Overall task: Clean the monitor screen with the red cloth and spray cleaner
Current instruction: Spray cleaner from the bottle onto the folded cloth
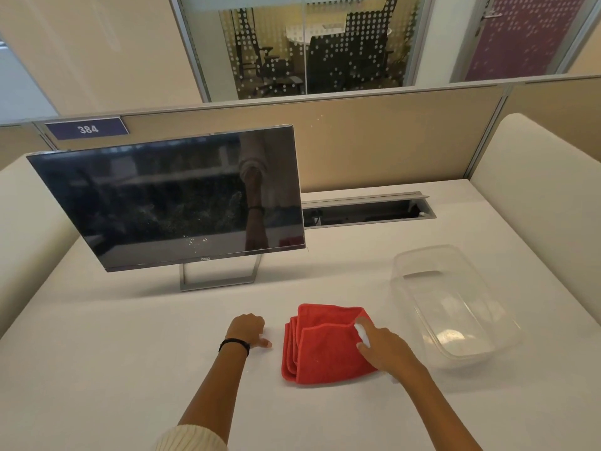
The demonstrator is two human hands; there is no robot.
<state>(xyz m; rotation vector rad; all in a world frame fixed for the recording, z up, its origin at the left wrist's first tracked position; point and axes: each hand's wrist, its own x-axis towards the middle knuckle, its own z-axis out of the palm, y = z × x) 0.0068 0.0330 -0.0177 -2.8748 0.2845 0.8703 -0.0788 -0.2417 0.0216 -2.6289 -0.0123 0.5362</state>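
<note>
Right fingers (370, 326): curled round a small white spray cleaner (360, 333), which is mostly hidden.
Right hand (387, 349): over the right part of the red cloth (325, 353).
Left fingers (257, 322): curled under, holding nothing.
Left hand (248, 330): resting on the desk (130, 353), just left of the cloth, not touching it.
Red cloth: folded flat, middle of the desk, toward the front edge.
Monitor (169, 200): on its stand, toward the back left corner; dark screen with specks.
Clear tub (455, 307): right side, near the cloth.

A white object (360, 332) is largely covered by the right hand (385, 351) curled over it; its kind cannot be determined. The right edge of the red cloth (325, 346) is hidden beneath that hand. The fingertips of the left hand (247, 330) are tucked from view.
</note>
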